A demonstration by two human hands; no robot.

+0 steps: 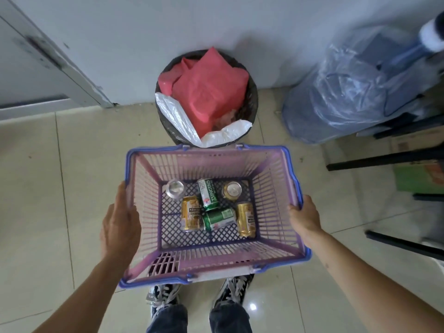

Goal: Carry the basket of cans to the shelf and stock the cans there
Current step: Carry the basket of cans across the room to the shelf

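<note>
A pink slatted basket point(271, 169) with a blue rim is held in front of me above my shoes. My left hand point(120, 222) presses flat against its left wall, fingers up to the rim. My right hand point(304, 217) grips the right rim. On the basket floor lie several cans: two green ones point(207, 193) point(219, 218) on their sides in the middle, gold ones point(191, 212) point(246, 219) lying to either side, a silver can point(175, 188) and a gold can point(232, 190) standing upright at the back.
A round bin point(252, 97) with a black liner, stuffed with red and white bags, stands just beyond the basket against the wall. A large water jug in clear plastic point(348, 97) sits at the right. Black metal shelf legs point(384, 159) and cardboard boxes are at the far right.
</note>
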